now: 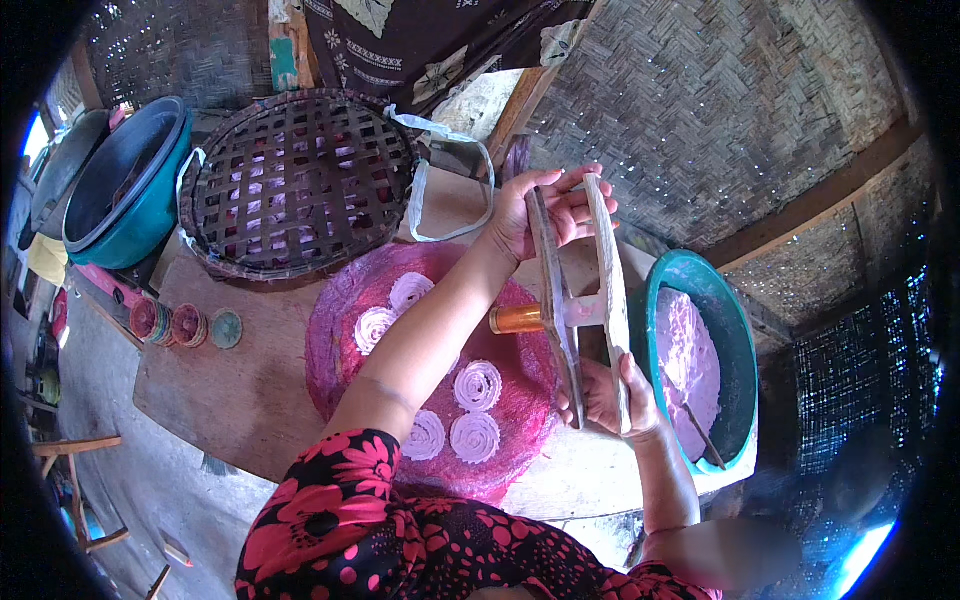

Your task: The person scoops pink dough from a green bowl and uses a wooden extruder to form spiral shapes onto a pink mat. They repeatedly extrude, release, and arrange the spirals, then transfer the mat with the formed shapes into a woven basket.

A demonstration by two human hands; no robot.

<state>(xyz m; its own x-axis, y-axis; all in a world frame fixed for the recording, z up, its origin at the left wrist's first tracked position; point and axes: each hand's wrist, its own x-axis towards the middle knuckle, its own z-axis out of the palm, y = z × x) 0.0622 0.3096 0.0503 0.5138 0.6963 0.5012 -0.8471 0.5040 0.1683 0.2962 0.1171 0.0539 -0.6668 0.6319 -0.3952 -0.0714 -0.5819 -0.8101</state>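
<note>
Head view, looking down on a wooden table (230,380); both hands on a wooden press (580,300), a tool of two long flat handles joined at a crosspiece, with a brass cylinder (516,319) sticking out of it toward the left. Left hand (545,212) clenched round the far ends of the two handles, fingers wrapped over the top; right hand (608,395) clenched round the near ends, thumb lying along the outer handle; press held in the air, handles close together, above the right edge of a pink mesh mat (345,300).

Mat round, lying flat on the table; five white spiral coils (478,385) of dough on it, two at the far side, three nearer; the left forearm crosses over the mat.

Just right of the press, a green basin (745,330) at the table edge, holding pale pink dough (685,365) and a thin stick (705,438) leaning against its near rim.

Far side of the table: a round woven bamboo tray (295,185), open lattice, tilted; a teal tub (130,190) to its left; a small stack of round discs (185,325) near the table's left edge; woven bamboo wall (720,110) behind.
</note>
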